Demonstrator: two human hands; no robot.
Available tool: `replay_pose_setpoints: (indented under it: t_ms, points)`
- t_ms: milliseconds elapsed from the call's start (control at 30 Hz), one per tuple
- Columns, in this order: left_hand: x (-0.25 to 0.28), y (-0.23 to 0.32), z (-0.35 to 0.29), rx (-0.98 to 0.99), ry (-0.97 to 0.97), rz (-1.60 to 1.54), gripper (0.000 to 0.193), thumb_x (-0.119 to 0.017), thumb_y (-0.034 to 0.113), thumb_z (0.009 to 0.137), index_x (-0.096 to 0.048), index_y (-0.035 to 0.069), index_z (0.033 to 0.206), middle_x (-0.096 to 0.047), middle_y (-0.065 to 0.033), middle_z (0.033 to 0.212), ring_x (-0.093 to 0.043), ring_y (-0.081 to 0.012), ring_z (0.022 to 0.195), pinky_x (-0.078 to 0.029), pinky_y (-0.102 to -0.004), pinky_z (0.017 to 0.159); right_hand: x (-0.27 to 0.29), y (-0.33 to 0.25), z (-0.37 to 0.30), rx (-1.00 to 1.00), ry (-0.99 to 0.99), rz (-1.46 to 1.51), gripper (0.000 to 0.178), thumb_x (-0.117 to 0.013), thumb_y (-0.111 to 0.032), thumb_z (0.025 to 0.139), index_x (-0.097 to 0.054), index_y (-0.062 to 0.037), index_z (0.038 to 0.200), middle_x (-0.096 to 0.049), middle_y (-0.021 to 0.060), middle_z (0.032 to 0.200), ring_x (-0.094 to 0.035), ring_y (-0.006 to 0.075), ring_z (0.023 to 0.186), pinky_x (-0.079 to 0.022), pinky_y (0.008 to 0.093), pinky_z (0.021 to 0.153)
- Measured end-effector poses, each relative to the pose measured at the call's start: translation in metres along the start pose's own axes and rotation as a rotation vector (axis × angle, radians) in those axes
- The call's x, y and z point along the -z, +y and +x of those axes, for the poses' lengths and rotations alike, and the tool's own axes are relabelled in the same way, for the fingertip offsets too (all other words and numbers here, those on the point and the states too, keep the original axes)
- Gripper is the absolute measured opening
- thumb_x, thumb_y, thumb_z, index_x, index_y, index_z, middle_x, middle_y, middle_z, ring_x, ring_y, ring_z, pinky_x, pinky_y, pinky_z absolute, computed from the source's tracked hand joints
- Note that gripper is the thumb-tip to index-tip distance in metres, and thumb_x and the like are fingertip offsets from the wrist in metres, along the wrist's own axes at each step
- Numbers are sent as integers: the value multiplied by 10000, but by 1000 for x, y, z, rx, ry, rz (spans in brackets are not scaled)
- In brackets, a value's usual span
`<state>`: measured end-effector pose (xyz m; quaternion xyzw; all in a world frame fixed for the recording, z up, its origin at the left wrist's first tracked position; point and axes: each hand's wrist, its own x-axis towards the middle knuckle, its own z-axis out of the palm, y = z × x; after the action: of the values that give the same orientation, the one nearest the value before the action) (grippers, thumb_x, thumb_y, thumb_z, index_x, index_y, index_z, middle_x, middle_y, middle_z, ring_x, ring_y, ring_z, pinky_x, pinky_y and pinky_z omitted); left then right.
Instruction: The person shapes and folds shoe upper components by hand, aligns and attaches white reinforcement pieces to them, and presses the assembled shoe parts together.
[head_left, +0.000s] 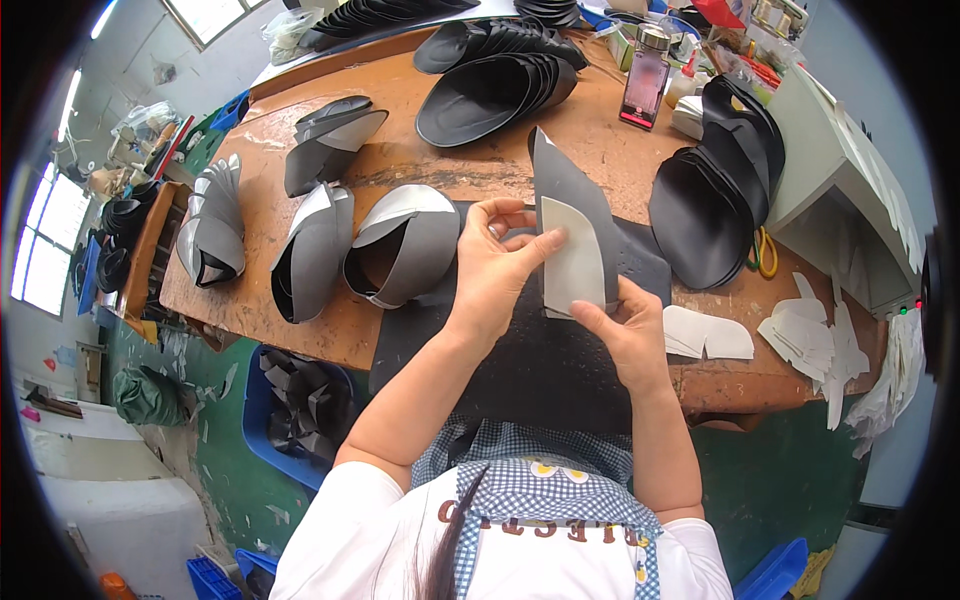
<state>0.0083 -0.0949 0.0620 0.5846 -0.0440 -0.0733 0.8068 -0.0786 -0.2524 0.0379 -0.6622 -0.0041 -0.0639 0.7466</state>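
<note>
Between my hands stands a dark grey shoe upper piece (572, 175), with a pale, curved-edged backing piece (576, 255) lying flat against its near face. My left hand (497, 262) is closed on the left edge of both, the thumb pressing on the pale piece. At the lower right corner, my right hand (634, 335) pinches them too, its thumb in front and its fingers behind. Below them lies a black mat (520, 365) on the brown workbench (350, 345). Left of my left hand rests a curved black upper (410, 255) with a pale lining along its top.
More folded uppers (312, 255) stand at the left. Nested black uppers (490, 95) lie at the back, others (705, 215) at the right. Loose pale pieces (708, 333) and yellow-handled scissors (766, 252) lie right, near a grey open box (845, 175). A phone (645, 90) stands behind.
</note>
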Motion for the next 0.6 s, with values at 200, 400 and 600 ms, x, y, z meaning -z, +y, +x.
replay_pose_setpoints:
  t_ms: [200,400,600]
  points:
    - [-8,-3,-20,45,-189,219,533,-873,87,793,-590,-36,1227,-690,-104,1092,-700,-186,950,-577,-317,829,4,-6,1,-32,-48,-133,233,-756,-108,927,-709,23,1114,-738,26,953,-637,64,855,-516,241,769]
    - [20,11,-9,276,-300,-133,298,-745,288,967,-724,-8,994,-743,-80,904,-715,-138,782,-592,-298,688,26,-12,-6,-2,-270,-53,241,-759,-104,899,-716,45,1083,-730,36,943,-631,85,879,-510,262,811]
    - [15,2,-3,179,-306,211,470,-607,439,1035,-725,-9,957,-730,-64,805,-713,-132,753,-600,-286,685,28,1,-8,-25,-184,25,253,-733,-164,960,-663,47,1080,-664,8,891,-574,52,838,-470,222,739]
